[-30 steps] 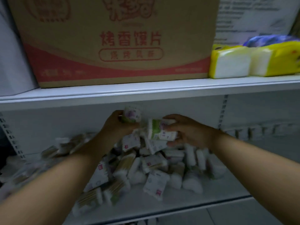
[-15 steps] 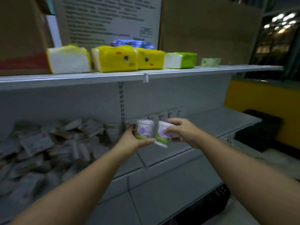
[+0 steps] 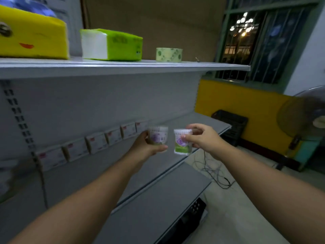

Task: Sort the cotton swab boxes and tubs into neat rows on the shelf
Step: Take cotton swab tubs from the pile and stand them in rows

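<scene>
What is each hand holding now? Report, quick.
Left hand: grips a small round clear plastic swab tub, purple label.
Right hand: pinches a second clear tub, purple-and-green label.

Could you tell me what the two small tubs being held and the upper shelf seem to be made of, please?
Left tub and right tub: probably thin clear plastic with glossy printed labels, since white swab tips show through at the rims. Upper shelf: likely painted sheet metal, smooth pale grey with a thin front edge.

Left hand [image 3: 146, 147], right hand [image 3: 204, 140]: fingers [image 3: 194, 127] curled.
</scene>
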